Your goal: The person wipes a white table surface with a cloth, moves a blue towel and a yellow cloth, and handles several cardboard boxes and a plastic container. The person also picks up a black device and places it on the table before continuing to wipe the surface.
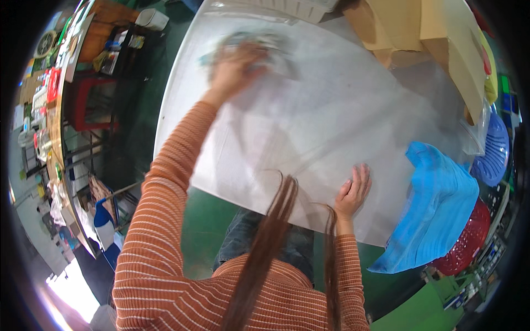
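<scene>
My left hand [238, 69] reaches to the far left part of the white tabletop [331, 105], smeared by motion. It presses on a crumpled greyish-green rag [273, 43], whose edges stick out past the fingers and blur too. Close to the near edge, my right hand [354, 193] rests on the table with its fingers stretched out and holds nothing. To the right of that hand, a bright blue cloth or sheet [433, 204] drapes over the table's side.
An open cardboard box [406, 33] stands at the far right, beside a white plastic basket [301, 6] at the back. Past the right edge are a blue ribbed basket [491, 146] and a red basket [466, 243]. A cluttered bench [55, 143] lines the left.
</scene>
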Demonstrator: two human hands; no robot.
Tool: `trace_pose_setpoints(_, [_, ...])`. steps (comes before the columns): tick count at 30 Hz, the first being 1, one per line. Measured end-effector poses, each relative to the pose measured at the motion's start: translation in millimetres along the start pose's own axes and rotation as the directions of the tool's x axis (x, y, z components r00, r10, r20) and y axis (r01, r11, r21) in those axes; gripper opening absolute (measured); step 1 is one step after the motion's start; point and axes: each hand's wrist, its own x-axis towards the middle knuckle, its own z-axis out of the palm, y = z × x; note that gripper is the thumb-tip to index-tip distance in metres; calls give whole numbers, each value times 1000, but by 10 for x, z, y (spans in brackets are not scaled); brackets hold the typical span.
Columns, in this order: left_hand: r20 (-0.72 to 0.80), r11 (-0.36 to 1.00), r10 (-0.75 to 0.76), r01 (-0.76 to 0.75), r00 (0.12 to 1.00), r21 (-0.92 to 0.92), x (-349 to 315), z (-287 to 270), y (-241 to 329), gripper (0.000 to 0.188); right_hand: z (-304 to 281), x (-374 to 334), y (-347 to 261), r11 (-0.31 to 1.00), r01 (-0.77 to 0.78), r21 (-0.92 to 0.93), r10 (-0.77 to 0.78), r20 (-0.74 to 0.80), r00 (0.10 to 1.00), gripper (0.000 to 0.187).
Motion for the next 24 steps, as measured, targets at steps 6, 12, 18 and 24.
trace_pose_setpoints(6, [-219, 816, -566, 578, 795, -12, -1814, -210, -638, 39, -30, -13, -39, 988, 15, 151, -14, -7, 1000, 37])
trace_pose_setpoints(12, [-125, 907, -408, 386, 904, -169, -1148, -62, 1643, 42, -208, -94, 139, 696, -83, 713, 197, -79, 977, 41])
trace_pose_setpoints(18, [-4, 950, 169, -164, 986, -266, -1499, 353, 4155, 54, -1088, -262, 409, 741, 1, 672, 244, -271, 931, 37])
trace_pose_setpoints(24, [-15, 992, -11, 9, 1000, -125, -2429, 182, 2766, 58, -1157, -382, 303, 720, -79, 690, 281, -185, 942, 34])
